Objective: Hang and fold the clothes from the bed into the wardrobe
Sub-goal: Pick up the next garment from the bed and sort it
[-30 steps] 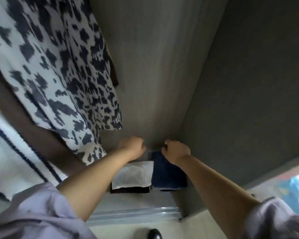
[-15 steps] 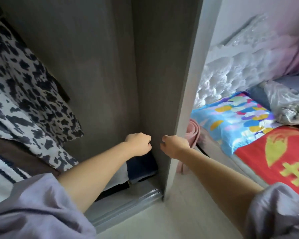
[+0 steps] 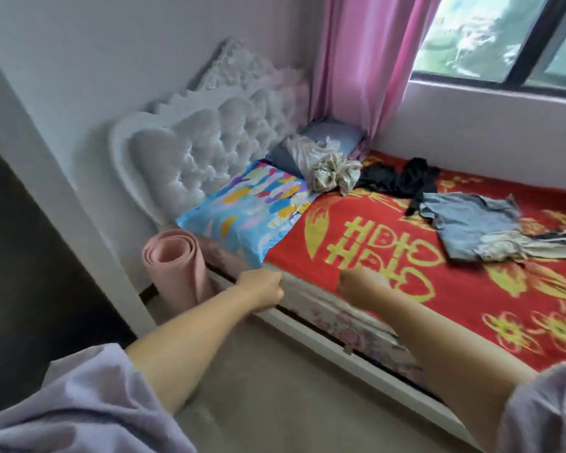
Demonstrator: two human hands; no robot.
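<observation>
Left hand (image 3: 262,287) and right hand (image 3: 360,286) fingers curled empty, crumpled clothes (image 3: 335,173) on bed (image 3: 356,256)

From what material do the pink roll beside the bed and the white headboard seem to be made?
Pink roll: probably foam, like an exercise mat; matte, with thick soft layers coiled at its end. Headboard: padded, button-tufted upholstery, white with a slight sheen, perhaps faux leather or velvet; blur leaves this open. Its carved frame could be painted wood.

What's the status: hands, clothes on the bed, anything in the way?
Left hand and right hand curled, holding nothing. Blue denim garment, black garment, crumpled pale floral garment unfolded on red bedspread. Nothing blocking.
</observation>
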